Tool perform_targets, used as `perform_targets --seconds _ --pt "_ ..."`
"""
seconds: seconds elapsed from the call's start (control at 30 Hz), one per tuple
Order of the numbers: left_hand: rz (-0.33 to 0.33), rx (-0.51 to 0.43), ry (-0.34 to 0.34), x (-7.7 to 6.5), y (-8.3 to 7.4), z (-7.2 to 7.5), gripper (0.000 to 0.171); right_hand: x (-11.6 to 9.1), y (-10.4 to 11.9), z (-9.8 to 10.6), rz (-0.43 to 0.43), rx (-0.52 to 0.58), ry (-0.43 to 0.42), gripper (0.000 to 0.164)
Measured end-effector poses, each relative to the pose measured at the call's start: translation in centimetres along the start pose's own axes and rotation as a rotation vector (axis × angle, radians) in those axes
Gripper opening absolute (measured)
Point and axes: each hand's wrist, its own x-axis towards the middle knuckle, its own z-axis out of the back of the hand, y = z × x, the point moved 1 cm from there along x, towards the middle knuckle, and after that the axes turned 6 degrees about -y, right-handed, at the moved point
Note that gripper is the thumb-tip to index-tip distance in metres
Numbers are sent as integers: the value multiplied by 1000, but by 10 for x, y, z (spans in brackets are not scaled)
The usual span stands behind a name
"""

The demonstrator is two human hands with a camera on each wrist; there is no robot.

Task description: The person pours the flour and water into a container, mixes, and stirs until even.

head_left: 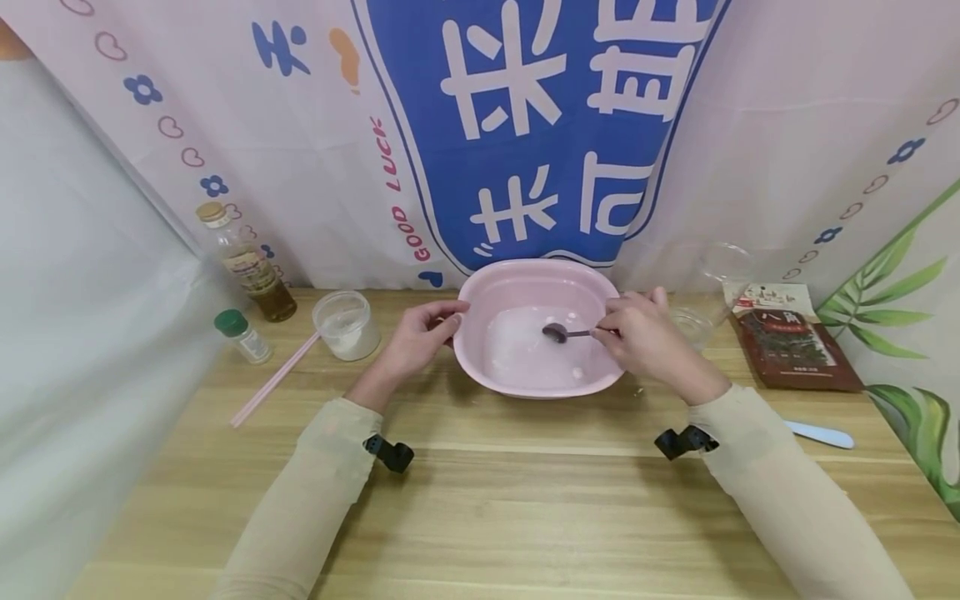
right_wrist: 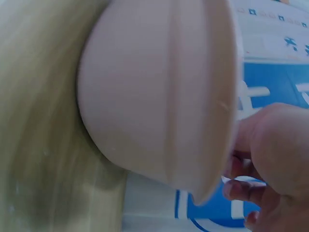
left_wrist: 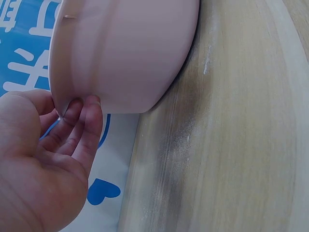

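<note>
A pink oval basin stands on the wooden table near its back edge, with white powdery stuff and a few pale lumps across its bottom. My left hand pinches the basin's left rim between thumb and fingers; the left wrist view shows the fingertips under the rim. Over the basin's right side, my right hand holds a dark spoon by its handle, the bowl of the spoon low inside the basin. In the right wrist view the basin wall hides the spoon.
Left of the basin are a clear tub of white powder, pink chopsticks, a green-capped jar and an oil bottle. To the right lie a brown packet, a clear plastic container and a light-blue handled utensil. A printed curtain hangs behind.
</note>
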Motion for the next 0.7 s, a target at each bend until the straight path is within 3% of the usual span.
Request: perform_targets --seconds 0.17,0.43,0.7 --pt "3 -17 -4 0 -1 -1 37 -6 -2 7 50 66 48 9" --pt "-1 -8 -5 0 0 0 37 -7 19 -1 147 174 105 15" --pt "18 -9 -2 -1 -2 -1 37 -6 17 -4 68 72 -7 11"
